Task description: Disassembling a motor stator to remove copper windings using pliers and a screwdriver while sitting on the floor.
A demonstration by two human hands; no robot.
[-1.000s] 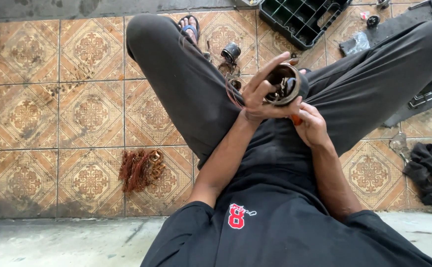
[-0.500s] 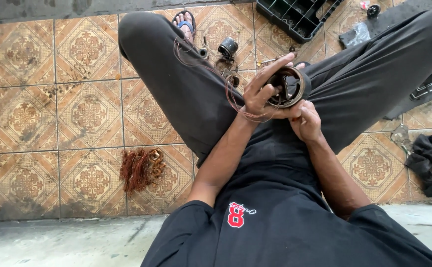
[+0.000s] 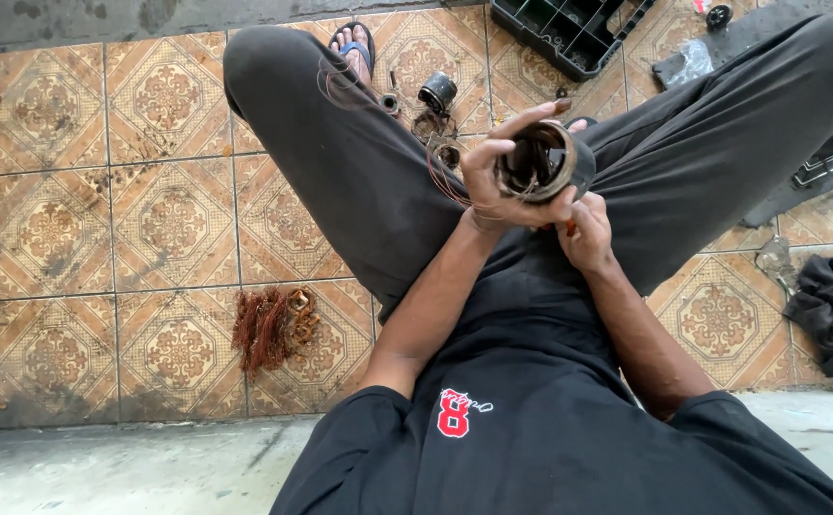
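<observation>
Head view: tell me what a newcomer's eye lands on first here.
At centre, the left hand grips a round motor stator with copper wire looping out of it, while the right hand sits just below it holding something orange. On the patterned tile floor to the left lies a bundle of stripped copper wire, and a black compartment tray sits at the top.

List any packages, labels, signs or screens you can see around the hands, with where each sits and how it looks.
Clear plastic bag: on the dark mat at top right, crumpled, see-through with a grey tint.
Black plastic crate: on the tiled floor at the top, beyond the knees, rectangular, split into open compartments.
Print on the black shirt: chest, bottom centre, red with white.
No signs or screens in view.
</observation>
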